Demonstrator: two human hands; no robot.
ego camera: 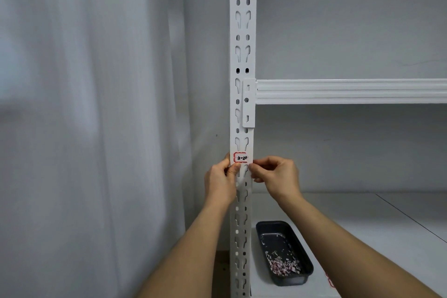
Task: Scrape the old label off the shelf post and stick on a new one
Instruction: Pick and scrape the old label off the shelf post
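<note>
A white perforated shelf post runs down the middle of the view. A small white label with a red border and black handwriting lies flat on the post's front. My left hand pinches the label's lower left edge against the post. My right hand pinches its lower right edge from the other side. Both thumbs and forefingers touch the label; whether it is fully stuck down I cannot tell.
A dark rectangular tray holding several scraped paper bits sits on the lower shelf board, right of the post. A white crossbeam hooks into the post above my hands. A pale curtain hangs left. Red-bordered paper peeks beside my right forearm.
</note>
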